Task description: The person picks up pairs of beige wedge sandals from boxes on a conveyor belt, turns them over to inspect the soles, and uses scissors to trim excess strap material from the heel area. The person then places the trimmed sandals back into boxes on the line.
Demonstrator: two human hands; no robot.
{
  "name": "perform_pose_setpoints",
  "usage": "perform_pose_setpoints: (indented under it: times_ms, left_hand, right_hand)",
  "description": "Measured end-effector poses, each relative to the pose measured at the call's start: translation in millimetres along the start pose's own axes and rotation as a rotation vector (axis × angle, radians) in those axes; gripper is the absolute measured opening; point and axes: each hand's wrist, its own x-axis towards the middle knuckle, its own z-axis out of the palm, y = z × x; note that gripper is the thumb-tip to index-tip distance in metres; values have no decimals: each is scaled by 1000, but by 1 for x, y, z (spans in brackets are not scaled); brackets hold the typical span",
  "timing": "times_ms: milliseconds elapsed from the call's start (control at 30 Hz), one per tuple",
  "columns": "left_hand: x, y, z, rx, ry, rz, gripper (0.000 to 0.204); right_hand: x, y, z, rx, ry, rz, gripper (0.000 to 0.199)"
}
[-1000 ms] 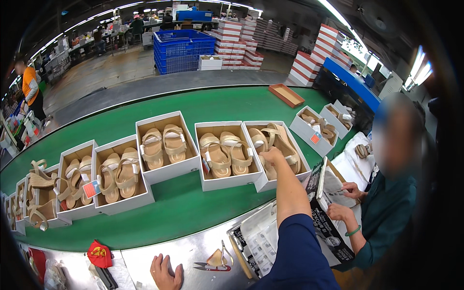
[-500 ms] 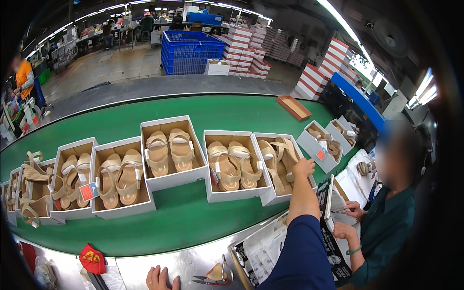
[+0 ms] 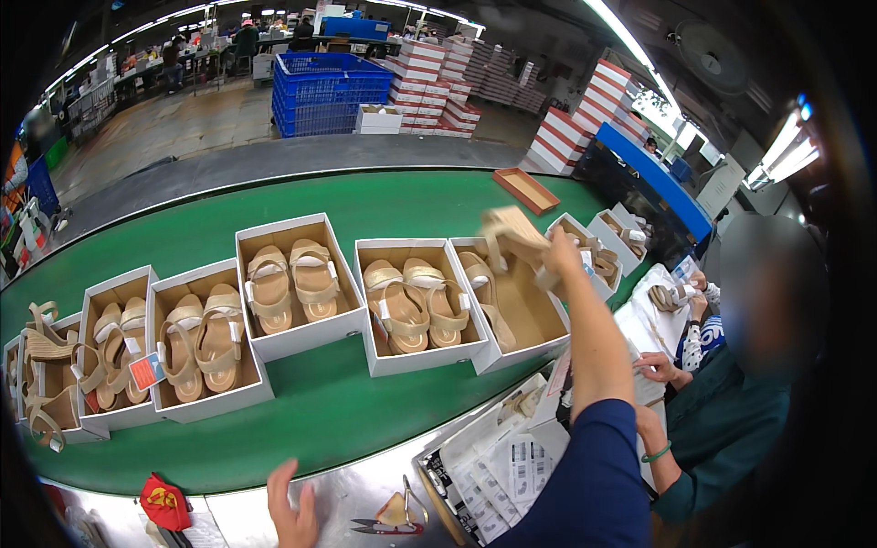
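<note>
Above the right end of the row of shoe boxes, my right hand [image 3: 565, 251] grips a tan wedge sandal [image 3: 513, 236], slightly blurred by motion. Beneath it stands an open white shoe box [image 3: 539, 320] with one tan sandal [image 3: 489, 292] along its left side and bare brown card beside that. My left hand [image 3: 292, 507] is raised over the metal table edge with its fingers apart, holding nothing. Left of the box under my right hand, another shoe box [image 3: 429, 363] holds a pair of sandals. A pair of thread snips [image 3: 384, 527] lies on the metal ledge between my hands.
Several more boxes of sandals line the green belt [image 3: 320, 393]. A brown box lid [image 3: 526, 190] lies on its far side. A tray of label sheets [image 3: 493, 475] and a red cap [image 3: 164, 500] are near me. At right, a co-worker in dark green [image 3: 731, 429] works close by.
My right hand has lifted one sandal out of the rightmost box of the row. My left hand has risen off the metal ledge. The view has shifted to the right.
</note>
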Motion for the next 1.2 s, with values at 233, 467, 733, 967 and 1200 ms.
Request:
perform_pose_setpoints:
  times_ms: [233,467,733,967,1200]
  left_hand:
    - [177,80,54,-1200,-294,-150,64]
    - [131,71,22,-1593,30,-498,71]
    - [87,37,18,-1438,102,-590,65]
    - [123,58,40,-1331,131,-494,56]
    - [189,144,38,-1099,223,66,74]
  right_hand:
    - [-71,-130,-90,992,-1009,-376,65]
    - [-9,-33,98,110,-275,12,91]
    - [-21,-55,132,29,-196,173,76]
    - [-25,-68,64,559,486,25,69]
    - [-307,-206,-36,994,229,-879,80]
